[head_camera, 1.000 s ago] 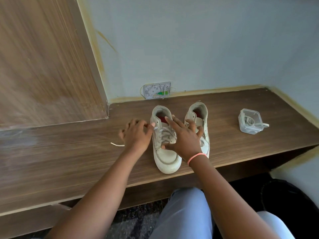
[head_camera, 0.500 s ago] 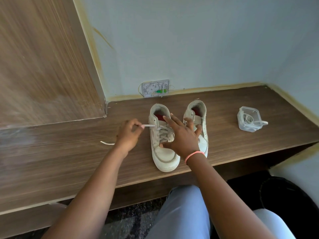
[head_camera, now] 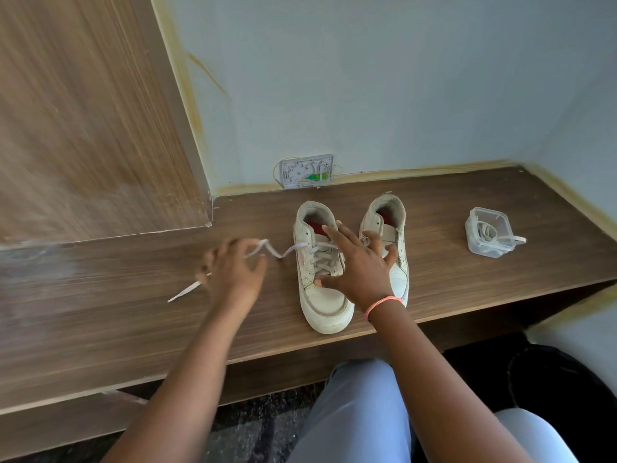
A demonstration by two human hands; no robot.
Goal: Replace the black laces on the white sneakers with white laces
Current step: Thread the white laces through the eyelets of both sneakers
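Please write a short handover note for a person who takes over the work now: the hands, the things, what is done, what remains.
Left hand: pulls the white lace out sideways from the left sneaker.
Right hand: fingers spread, presses that sneaker down on the wooden shelf.
Done: left sneaker laced white up to the top eyelets.
Left: the right sneaker shows no lace; another white lace lies in the clear plastic box. No black laces are visible.

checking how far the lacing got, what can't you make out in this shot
Head view only:
- Right shoe: eyelets and lacing hidden by the right hand.
- Left hand: motion-blurred, so its grip on the white lace is unclear.
- Plastic box: contents too small to identify.
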